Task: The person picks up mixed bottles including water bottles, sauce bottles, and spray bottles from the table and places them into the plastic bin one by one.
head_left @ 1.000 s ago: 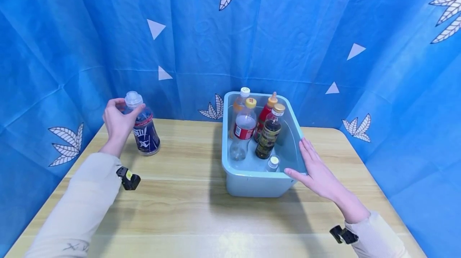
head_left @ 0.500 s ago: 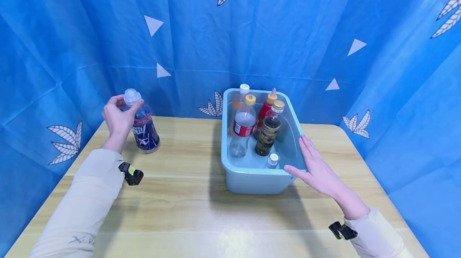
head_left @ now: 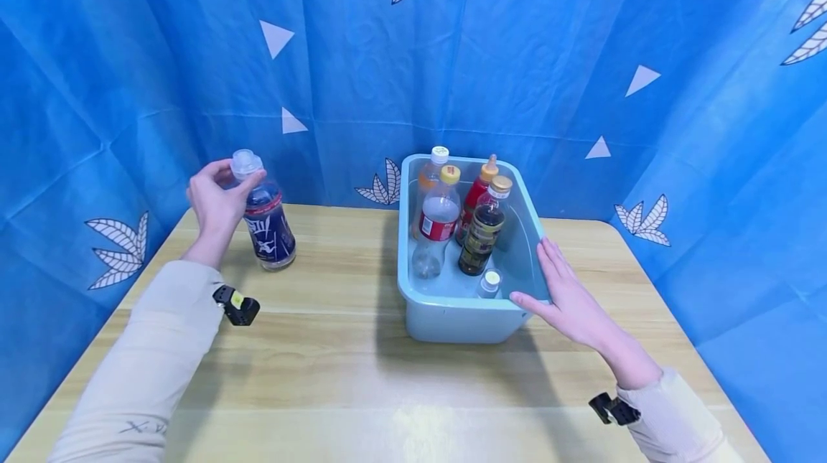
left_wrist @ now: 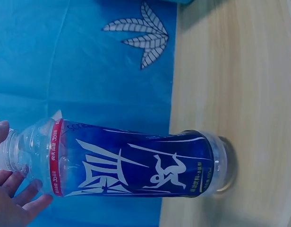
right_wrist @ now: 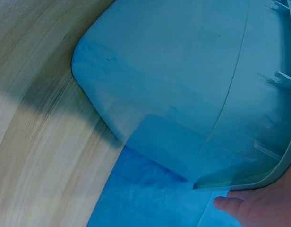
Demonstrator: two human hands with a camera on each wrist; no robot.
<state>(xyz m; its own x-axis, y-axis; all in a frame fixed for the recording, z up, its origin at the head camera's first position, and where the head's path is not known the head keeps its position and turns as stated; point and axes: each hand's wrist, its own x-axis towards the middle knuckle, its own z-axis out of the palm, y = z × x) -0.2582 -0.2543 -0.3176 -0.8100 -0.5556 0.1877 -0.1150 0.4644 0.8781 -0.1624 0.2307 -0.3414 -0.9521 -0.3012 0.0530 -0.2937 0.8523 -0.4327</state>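
Note:
My left hand grips a clear plastic drink bottle by its neck, just under the translucent cap. The bottle has a dark blue label with white print and a red band, and it leans slightly. In the left wrist view the bottle spans the frame; whether its base touches the table is hard to tell. My right hand rests with fingers extended on the near right corner of a light blue plastic bin. The right wrist view shows the bin's outer wall and part of the hand.
Inside the bin stand a yellow-capped bottle, a dark-liquid bottle, a red squeeze bottle, a white-capped orange bottle and a small clear bottle. The wooden table backs onto a blue curtain.
My left hand and the gripped bottle have shifted slightly to the right, and the bottle's tilt differs a little. The right hand keeps its place on the bin. The head view has tipped slightly.

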